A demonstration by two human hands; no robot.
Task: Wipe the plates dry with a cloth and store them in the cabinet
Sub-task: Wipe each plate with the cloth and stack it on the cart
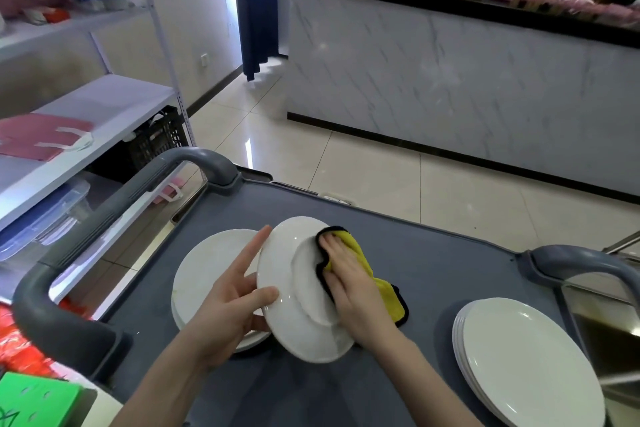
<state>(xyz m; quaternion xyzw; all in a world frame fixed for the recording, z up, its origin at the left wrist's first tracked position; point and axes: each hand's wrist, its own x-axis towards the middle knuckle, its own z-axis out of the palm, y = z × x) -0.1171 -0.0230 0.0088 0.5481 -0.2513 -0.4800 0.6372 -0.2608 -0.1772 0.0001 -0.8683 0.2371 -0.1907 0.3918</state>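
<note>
— White plate point(280, 263) tilts up at lower centre; our left hand point(228, 305) pinches its rim, thumb in front.
— Our right hand point(349, 284) lays its fingers point(330, 246) flat together, pressing the yellow cloth point(381, 284) on it.
— Push too hard and we may lose that pinch, chipping the stack point(204, 274) beneath.

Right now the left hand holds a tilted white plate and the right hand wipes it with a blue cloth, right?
No. The head view shows the cloth is yellow with a black edge, not blue. The left hand holds the tilted white plate and the right hand wipes it.
</note>
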